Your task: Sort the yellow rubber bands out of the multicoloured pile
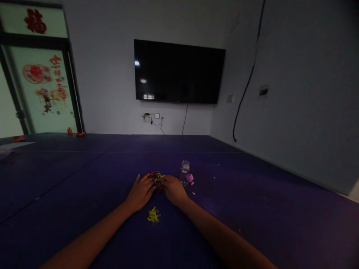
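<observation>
A mixed pile of red, yellow and dark rubber bands (157, 177) lies on the dark blue surface between my hands. My left hand (141, 193) rests flat at the pile's left edge, fingers apart and fingertips touching the bands. From the right, my right hand (174, 189) reaches into the pile, its fingers pressed together on yellow bands; the exact hold is small and dim. Nearer to me is a separate heap of yellow rubber bands (153, 216). Just beyond my right hand is a clear bottle (184, 170), with a crumpled pink thing (190, 178) beside it.
The blue surface (84, 179) stretches to the walls, with thin seams across it. Small white scraps (214, 178) are scattered on the right. Orange objects (80, 133) sit at the far left by the door. A television (179, 73) hangs on the far wall; a cable (246, 86) hangs at right.
</observation>
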`<state>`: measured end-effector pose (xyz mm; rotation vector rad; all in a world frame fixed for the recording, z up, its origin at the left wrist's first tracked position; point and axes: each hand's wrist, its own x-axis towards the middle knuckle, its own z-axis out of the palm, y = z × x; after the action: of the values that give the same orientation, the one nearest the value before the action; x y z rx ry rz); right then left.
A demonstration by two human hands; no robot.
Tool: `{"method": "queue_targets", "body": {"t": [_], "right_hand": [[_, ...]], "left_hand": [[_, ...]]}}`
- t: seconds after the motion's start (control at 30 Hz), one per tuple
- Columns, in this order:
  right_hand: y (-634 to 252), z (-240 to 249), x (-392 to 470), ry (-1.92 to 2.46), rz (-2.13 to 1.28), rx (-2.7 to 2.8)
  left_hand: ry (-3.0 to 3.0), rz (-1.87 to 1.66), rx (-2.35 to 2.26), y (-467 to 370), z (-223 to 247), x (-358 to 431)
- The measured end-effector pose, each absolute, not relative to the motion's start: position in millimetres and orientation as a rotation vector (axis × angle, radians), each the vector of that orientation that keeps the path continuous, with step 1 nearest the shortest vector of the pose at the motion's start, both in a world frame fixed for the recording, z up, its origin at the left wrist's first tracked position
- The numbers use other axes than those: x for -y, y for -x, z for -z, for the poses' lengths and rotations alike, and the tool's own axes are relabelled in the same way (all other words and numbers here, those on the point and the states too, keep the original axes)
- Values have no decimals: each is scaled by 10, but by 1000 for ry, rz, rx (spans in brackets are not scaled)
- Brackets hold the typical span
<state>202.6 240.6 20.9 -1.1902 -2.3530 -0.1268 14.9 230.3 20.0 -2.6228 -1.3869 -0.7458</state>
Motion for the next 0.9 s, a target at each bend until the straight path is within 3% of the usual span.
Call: {"method": "queue_targets", "body": {"t": [0.47,0.9], "right_hand": [[-2085,-172,-2403,1331,37,2116],[-2073,-155,-2407,1255,13,2089]], "left_hand": [[2637,592,1394,-185,-211,-2272],[2630,665,1338,-130,-161,-2313]]}}
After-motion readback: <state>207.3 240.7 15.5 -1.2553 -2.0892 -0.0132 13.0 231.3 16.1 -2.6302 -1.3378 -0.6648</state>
